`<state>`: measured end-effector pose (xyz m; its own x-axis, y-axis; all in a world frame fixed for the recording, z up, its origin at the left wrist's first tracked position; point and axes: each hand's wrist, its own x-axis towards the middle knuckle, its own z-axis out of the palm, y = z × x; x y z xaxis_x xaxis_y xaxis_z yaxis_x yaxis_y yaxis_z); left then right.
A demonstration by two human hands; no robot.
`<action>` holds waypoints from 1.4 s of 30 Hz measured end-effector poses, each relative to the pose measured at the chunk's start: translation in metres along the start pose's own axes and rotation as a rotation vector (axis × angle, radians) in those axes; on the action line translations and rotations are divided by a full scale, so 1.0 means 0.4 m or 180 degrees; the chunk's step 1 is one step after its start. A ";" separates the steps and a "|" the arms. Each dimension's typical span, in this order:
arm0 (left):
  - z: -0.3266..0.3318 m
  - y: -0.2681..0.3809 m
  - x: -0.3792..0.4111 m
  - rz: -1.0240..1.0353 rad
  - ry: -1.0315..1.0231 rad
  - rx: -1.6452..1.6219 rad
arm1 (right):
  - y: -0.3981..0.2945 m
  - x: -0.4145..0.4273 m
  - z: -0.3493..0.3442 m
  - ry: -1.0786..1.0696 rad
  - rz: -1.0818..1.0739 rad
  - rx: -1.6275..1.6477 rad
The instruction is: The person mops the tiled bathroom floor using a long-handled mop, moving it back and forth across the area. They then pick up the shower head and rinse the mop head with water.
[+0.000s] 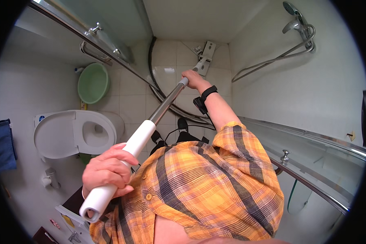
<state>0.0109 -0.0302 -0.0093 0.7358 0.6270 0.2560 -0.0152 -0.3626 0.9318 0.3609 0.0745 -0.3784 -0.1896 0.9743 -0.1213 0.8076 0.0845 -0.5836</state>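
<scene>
A long mop pole (166, 105), silver metal with a white plastic handle, runs diagonally from lower left to upper centre. My left hand (108, 170) is wrapped around the white handle near its hollow end. Farther down, my right hand (195, 80), with a black band at the wrist, grips the pole just beyond a grey collar. At the far end is a white flat mop head (208, 58), tilted on the beige tiled shower floor (164, 55). A small drain fitting (197, 49) lies close beside the head. Any pad under the head is hidden.
A curved dark shower threshold (158, 94) crosses the floor before my feet. To the left are a toilet (97, 134) with its lid up and a green basin (93, 83). Glass door panels stand on both sides. A hand shower (290, 8) with a looping hose hangs at right.
</scene>
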 end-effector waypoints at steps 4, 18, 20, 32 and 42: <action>-0.054 0.041 -0.001 -0.0003 -0.0149 0.0113 | -0.035 0.005 -0.014 -0.0582 0.0017 -0.0087; -0.133 0.070 -0.084 0.0489 0.0013 -0.0121 | -0.148 -0.042 -0.074 0.0092 -0.0258 0.0280; -0.097 0.071 -0.031 0.0423 -0.0085 0.0013 | -0.121 -0.026 -0.078 0.0282 -0.0226 0.0377; -0.046 0.038 0.015 0.0295 0.1006 -0.0197 | -0.093 -0.058 -0.032 0.0385 0.0228 0.0374; -0.178 0.080 -0.076 0.0847 -0.0712 -0.0128 | -0.213 -0.163 -0.052 0.0948 0.0145 0.0158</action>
<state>-0.0601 -0.0116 0.0309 0.8325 0.3459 0.4328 -0.2499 -0.4627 0.8505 0.3159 0.0079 -0.3040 0.0242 0.9958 0.0884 0.7819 0.0362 -0.6224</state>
